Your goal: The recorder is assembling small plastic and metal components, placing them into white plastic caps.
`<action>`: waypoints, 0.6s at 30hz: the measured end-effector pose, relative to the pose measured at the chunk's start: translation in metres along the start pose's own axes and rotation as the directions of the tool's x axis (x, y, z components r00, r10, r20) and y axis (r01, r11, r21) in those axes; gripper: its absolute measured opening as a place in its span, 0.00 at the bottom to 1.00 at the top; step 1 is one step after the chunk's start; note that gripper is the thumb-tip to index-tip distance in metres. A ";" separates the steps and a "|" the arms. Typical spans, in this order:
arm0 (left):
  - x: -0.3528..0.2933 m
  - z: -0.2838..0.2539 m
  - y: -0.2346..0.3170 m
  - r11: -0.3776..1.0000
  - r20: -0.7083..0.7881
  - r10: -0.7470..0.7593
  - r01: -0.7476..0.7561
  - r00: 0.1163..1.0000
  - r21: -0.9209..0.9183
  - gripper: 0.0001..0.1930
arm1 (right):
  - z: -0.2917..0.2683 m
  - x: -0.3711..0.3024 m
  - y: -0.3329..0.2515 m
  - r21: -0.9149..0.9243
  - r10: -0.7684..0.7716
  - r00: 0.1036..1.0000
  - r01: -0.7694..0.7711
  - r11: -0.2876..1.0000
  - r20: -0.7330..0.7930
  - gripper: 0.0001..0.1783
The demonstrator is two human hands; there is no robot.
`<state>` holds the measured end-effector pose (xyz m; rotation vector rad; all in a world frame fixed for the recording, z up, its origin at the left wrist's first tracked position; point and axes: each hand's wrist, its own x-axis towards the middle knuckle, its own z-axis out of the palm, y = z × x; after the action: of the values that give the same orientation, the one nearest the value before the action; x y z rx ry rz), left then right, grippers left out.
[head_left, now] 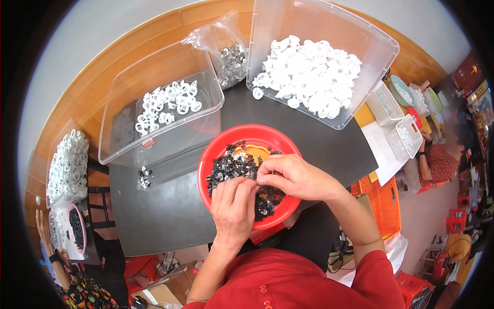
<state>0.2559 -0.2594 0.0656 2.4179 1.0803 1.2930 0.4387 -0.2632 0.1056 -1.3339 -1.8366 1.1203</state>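
Note:
A round red basin stands in front of me at the table's near edge. Heaped in it are many small black parts, with a few clear or silvery bits among them. My left hand and my right hand meet above the basin, fingertips almost touching. Both are closed in a pinch. Whatever lies between the fingers is too small and covered to make out. Part of the heap is hidden under my hands.
On the dark table are a clear bin of white plastic pieces, another clear bin with white rings, a plastic bag of small parts and a little pile. An orange crate stands right; people sit at both sides.

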 end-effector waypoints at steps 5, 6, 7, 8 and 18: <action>-0.002 -0.003 -0.005 0.988 0.026 -0.115 0.117 0.993 -0.104 0.07 | 0.010 0.000 -0.004 0.146 0.067 0.986 -0.045 0.988 -0.150 0.10; -0.003 -0.002 -0.005 0.963 0.033 -0.189 0.192 0.981 -0.187 0.05 | 0.011 -0.002 -0.007 0.145 0.068 0.986 -0.046 0.988 -0.152 0.10; -0.004 -0.003 -0.005 0.963 0.034 -0.188 0.191 0.982 -0.188 0.05 | 0.011 -0.005 -0.011 0.146 0.084 0.979 -0.058 0.988 -0.184 0.08; -0.005 -0.003 -0.004 0.876 0.110 -0.328 0.345 0.938 -0.336 0.04 | 0.013 -0.008 -0.012 0.148 0.101 0.971 -0.069 0.987 -0.216 0.07; -0.010 -0.002 0.000 0.315 0.373 -0.473 0.549 0.798 -0.774 0.06 | 0.031 -0.011 -0.006 0.006 -0.144 0.936 0.154 0.988 -0.323 0.05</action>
<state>0.2506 -0.2661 0.0607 1.1788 0.7643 1.0790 0.4132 -0.2831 0.0960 -1.2522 -1.6419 0.7951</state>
